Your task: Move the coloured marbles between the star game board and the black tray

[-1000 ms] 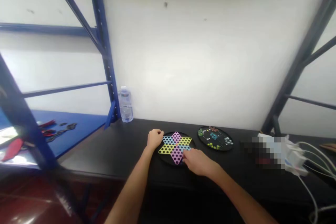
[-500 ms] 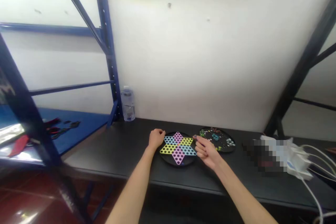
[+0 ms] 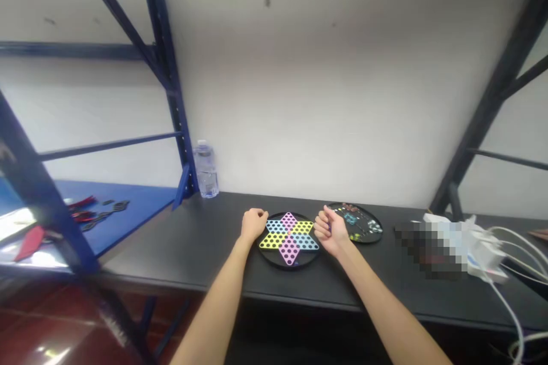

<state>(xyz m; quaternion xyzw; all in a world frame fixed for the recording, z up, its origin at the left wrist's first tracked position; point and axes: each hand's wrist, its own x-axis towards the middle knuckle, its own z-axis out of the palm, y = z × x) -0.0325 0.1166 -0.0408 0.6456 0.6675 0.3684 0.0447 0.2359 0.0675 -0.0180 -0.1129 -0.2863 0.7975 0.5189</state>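
A round black Chinese checkers board (image 3: 289,267) with a pink, yellow and light-blue star of holes lies on the dark shelf top. At its upper left rim is my left hand (image 3: 254,223), fingers curled and closed; whatever they pinch is hidden. My right hand (image 3: 333,232) is held by the board's right edge with the fingers curled in. A small dark blue game piece (image 3: 329,227) seems to show between them, too blurred to make out well. Partly behind that hand lies a round black tray (image 3: 373,239) with small pieces in several colours.
A clear plastic bottle (image 3: 206,170) stands against the wall at the back left. To the right are a white power strip (image 3: 486,265) with cables and a blurred-out dark object (image 3: 428,245). Blue rack posts (image 3: 165,68) rise at left, beside a blue shelf (image 3: 141,202) holding tools.
My right hand has turned, drawing its fingertips back from the gap between board and tray, and is more tightly curled. The left hand stays at the rim. The view has shifted slightly.
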